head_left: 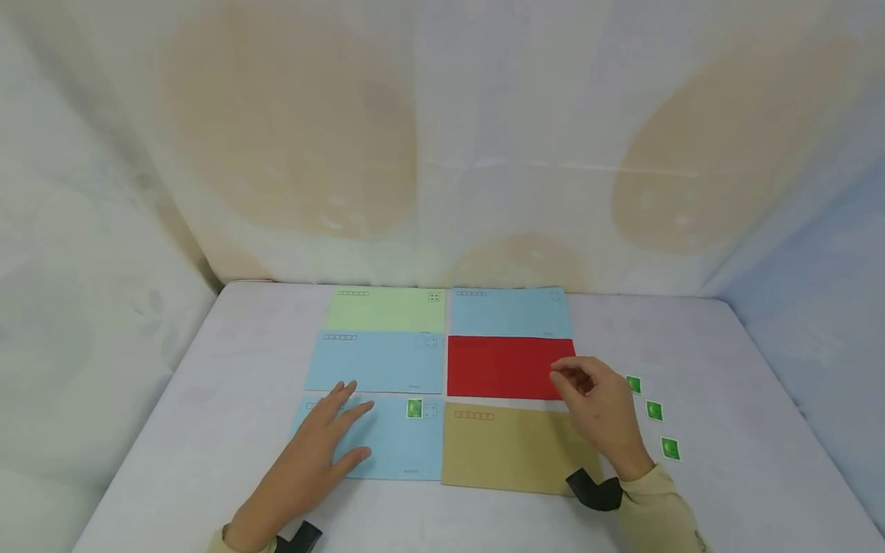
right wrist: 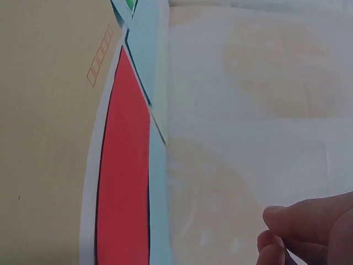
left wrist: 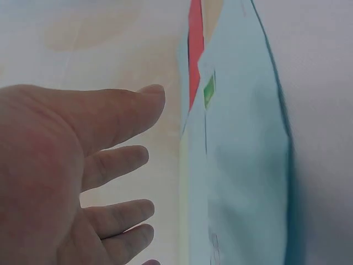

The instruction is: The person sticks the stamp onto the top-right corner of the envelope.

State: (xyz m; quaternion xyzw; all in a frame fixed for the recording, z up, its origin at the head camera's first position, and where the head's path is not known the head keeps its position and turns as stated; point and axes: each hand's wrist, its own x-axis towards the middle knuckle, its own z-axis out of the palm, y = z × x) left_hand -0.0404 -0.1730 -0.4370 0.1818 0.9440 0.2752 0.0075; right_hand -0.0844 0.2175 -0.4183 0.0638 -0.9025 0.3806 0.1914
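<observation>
The work is apparently standing at an early stage; one green stamp [head_left: 414, 408] is lying on the near left blue envelope [head_left: 396, 447], just left of its printed square [head_left: 429, 411], and whether it is sticking there or only resting is not showing; three loose stamps [head_left: 654, 411] are lying in a slanting row on the table [head_left: 733, 491], right of the six envelopes; the far left green envelope [head_left: 387, 311], middle left blue envelope [head_left: 380, 365] and far right blue envelope [head_left: 510, 313] are showing no stamp, so they are seemingly remaining to do; the red envelope [head_left: 501, 369] and near right brown envelope [head_left: 512, 449] are showing none either, though the right hand [head_left: 598, 407] is hiding part of each; its grip is curling nearly closed, thumb and forefinger almost meeting above the red envelope's right end, and I cannot tell whether anything thin is sitting between them; the left hand [head_left: 318, 457] is hovering over the near left blue envelope, its grip spreading wide and holding nothing.
</observation>
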